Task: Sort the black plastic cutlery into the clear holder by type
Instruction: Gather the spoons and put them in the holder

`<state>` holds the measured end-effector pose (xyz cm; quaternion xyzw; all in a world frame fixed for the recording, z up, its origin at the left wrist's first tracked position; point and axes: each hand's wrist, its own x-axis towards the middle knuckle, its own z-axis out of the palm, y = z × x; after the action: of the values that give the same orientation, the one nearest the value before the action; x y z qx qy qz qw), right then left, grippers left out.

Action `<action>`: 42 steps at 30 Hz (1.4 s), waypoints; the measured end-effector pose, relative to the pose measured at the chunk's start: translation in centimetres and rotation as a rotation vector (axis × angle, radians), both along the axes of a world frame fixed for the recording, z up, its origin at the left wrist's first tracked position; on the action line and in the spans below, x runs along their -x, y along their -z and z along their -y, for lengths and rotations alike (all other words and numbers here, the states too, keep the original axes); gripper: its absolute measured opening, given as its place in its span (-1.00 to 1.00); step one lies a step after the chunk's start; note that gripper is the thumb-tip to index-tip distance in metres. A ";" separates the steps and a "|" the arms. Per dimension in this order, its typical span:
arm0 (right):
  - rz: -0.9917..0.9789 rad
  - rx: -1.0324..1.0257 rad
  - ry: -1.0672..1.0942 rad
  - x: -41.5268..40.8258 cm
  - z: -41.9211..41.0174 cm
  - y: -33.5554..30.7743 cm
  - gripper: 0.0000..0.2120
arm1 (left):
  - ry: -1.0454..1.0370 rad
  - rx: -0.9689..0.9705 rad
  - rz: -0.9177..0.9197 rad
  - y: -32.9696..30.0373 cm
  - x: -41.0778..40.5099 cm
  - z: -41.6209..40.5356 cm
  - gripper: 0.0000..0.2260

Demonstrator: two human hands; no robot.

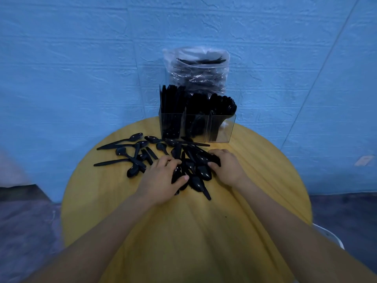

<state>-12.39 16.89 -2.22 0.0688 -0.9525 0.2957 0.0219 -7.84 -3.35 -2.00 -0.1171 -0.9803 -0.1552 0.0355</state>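
Observation:
A heap of black plastic spoons (195, 170) lies on the round yellow table (183, 231), with more spoons (130, 152) scattered to the left. My left hand (161, 180) grips several spoons at the heap's left side, thumb curled round them. My right hand (226, 168) grips spoons at the heap's right side, fingers curled over their bowls. At the table's far edge stands the clear holder (222, 129) with three compartments, each packed with upright black cutlery.
Behind the holder a clear plastic bag (197, 70) full of black cutlery stands against the blue wall. The table's rim is near on the left, right and far sides. A white object (330, 235) shows past the table's right edge.

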 end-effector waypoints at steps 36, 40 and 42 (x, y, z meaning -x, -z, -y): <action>-0.188 0.353 0.212 -3.5 0.4 -1.0 -0.77 | -0.065 -0.409 -0.218 -0.1 -3.3 -0.6 -0.69; -0.299 0.398 0.243 -3.7 1.1 -2.1 -0.77 | -0.018 -0.459 -0.265 -1.5 -3.1 0.0 -0.73; -0.378 0.399 0.212 -3.8 1.7 -2.9 -0.78 | 0.014 -0.468 -0.276 -2.5 -3.0 0.2 -0.75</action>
<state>-8.59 15.22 0.71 0.0169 -0.8563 0.4553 0.2431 -4.81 -3.53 0.46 -0.1323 -0.9030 -0.3602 0.1936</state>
